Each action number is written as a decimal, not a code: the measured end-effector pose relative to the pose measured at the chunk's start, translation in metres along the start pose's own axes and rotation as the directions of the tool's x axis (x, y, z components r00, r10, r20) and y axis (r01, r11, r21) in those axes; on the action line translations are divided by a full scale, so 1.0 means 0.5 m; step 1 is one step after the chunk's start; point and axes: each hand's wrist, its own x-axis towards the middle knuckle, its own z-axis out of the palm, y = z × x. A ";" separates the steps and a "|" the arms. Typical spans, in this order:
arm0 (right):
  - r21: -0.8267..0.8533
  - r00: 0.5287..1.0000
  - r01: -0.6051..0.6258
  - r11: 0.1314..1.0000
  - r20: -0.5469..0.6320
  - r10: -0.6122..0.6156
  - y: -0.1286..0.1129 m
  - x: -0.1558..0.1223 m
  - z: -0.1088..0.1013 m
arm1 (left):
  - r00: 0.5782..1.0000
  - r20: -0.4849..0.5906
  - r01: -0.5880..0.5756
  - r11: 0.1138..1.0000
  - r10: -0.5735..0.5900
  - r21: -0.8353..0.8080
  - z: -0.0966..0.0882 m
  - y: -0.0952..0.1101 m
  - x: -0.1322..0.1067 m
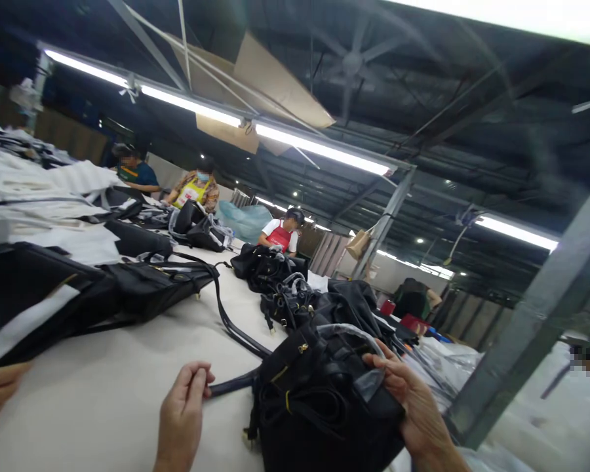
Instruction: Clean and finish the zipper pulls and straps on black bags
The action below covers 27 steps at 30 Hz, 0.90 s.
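Note:
A black handbag (pixel 324 419) stands on the pale table right in front of me, its top handle wrapped in clear plastic. On its front lies a bundle of black strap (pixel 305 403) bound with a yellow tie. My right hand (pixel 410 393) is closed on the bag's upper right side, near the handle's end. Left of the bag, my left hand (pixel 184 406) pinches the end of a black strap (pixel 233 383) that runs to the bag's side. Parts of the fingers on the bag's far side are hidden.
Black bags (pixel 295 282) are heaped behind mine, and more bags (pixel 103 288) lie at left. Another person's hand (pixel 2 390) shows at the left edge. Several people work farther back. A metal post (pixel 531 314) slants up at right beside plastic wrapping (pixel 521 406).

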 end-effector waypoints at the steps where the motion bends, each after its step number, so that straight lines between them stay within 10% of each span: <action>1: 0.003 1.000 -0.009 1.000 -0.004 0.009 0.002 0.000 -0.002 | 0.999 0.035 -0.023 1.000 0.022 0.016 0.001 0.000 -0.004; 10: -0.064 0.959 0.187 0.980 -0.206 -0.197 -0.018 -0.026 0.089 | 0.919 0.381 -0.115 0.993 0.100 0.017 0.016 0.012 -0.043; 16: -0.038 0.977 0.212 0.977 -0.015 -0.212 0.013 -0.116 0.185 | 0.904 0.338 -0.208 0.961 0.260 -0.183 0.000 0.028 -0.056; 22: -0.224 0.987 -0.008 0.975 0.157 0.044 0.033 -0.144 0.171 | 0.793 0.528 -0.302 0.948 0.305 -0.094 0.020 0.039 -0.143; 27: -0.471 0.972 0.176 0.864 0.224 -0.076 0.009 -0.146 0.151 | 0.858 0.492 -0.163 0.987 0.148 -0.012 0.072 0.069 -0.187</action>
